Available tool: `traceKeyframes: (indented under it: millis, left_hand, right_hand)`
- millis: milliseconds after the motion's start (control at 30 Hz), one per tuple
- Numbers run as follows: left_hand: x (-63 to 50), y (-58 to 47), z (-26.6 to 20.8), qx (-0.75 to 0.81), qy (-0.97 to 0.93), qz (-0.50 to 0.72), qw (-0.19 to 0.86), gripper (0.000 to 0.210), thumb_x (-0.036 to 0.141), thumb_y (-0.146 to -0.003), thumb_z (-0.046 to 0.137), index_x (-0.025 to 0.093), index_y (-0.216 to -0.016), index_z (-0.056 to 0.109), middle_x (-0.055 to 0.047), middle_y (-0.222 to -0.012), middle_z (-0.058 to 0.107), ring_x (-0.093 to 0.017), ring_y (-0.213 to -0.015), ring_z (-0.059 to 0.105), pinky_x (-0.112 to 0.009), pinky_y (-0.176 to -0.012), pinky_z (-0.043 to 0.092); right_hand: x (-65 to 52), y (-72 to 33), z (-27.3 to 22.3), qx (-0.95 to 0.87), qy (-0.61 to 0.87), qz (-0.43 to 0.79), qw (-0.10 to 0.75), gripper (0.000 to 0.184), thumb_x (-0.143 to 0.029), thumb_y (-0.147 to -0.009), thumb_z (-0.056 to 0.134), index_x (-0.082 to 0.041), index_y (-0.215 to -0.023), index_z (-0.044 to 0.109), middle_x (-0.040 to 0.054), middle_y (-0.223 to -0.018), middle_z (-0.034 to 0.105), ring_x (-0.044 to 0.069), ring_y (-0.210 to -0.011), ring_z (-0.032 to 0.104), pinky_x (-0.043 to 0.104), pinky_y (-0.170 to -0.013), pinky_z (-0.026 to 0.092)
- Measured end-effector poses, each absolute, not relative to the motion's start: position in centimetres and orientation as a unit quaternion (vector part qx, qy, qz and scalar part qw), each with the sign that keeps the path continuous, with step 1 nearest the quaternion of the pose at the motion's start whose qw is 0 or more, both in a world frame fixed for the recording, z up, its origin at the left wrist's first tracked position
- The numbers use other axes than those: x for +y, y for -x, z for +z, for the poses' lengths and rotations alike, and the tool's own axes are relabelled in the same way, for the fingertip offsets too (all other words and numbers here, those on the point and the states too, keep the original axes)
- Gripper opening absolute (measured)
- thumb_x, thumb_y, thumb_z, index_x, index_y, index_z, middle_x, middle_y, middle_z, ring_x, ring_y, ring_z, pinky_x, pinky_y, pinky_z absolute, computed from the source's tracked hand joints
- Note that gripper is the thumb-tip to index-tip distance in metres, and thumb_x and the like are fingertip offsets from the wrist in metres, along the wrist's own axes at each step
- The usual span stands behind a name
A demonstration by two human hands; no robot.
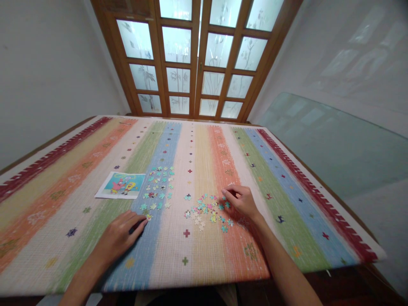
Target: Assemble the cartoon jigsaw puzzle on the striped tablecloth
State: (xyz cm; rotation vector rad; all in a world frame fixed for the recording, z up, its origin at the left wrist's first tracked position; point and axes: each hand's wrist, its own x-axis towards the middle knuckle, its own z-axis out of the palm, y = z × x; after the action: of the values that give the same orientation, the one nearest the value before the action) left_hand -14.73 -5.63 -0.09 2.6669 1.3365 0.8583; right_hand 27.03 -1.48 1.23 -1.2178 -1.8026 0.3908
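My left hand rests low over the blue stripe of the cloth, thumb and forefinger pinched at a small jigsaw piece. That piece lies at the near end of a spread of separate jigsaw pieces set out in rough rows. To the right, my right hand hovers at the edge of a loose heap of jigsaw pieces, some face up, a few showing pale backs. Its thumb and forefinger are pressed together; whatever lies between them is too small to make out. A cartoon picture sheet lies left of the rows.
A striped cloth covers the large table. Wood-framed glass doors stand beyond its far edge. A pale wall rises on the left, and a greenish glass panel leans along the right wall.
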Motion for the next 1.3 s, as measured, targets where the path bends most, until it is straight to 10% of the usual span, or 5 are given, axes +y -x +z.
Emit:
traceKeyframes:
  millis: [867,1300]
  left_hand:
    - [-5.8,14.8,0.0,0.409,-0.873,0.265,0.004,0.028,0.035,-0.106,0.046,0.023,-0.096,0.07,-0.001,-0.078,0.072,-0.02,-0.072,0.07,-0.033,-0.071,0.058]
    - [-6.5,3.6,0.3,0.209,-0.941,0.262,0.034,0.035,0.0,-0.094,0.039,0.015,-0.114,0.064,-0.01,-0.096,0.072,-0.022,-0.089,0.066,-0.036,-0.077,0.062]
  right_hand:
    - [-1.6,-26.9,1.4,-0.721,0.496,0.171,0.453,0.026,-0.032,-0.091,0.063,-0.021,-0.069,0.071,0.0023,-0.06,0.069,0.013,-0.049,0.057,0.025,-0.052,0.045]
    - [-1.7,-26.7,1.6,-0.717,0.503,0.174,0.45,0.029,-0.035,-0.091,0.063,-0.021,-0.067,0.07,0.003,-0.06,0.069,0.014,-0.05,0.057,0.026,-0.052,0.045]
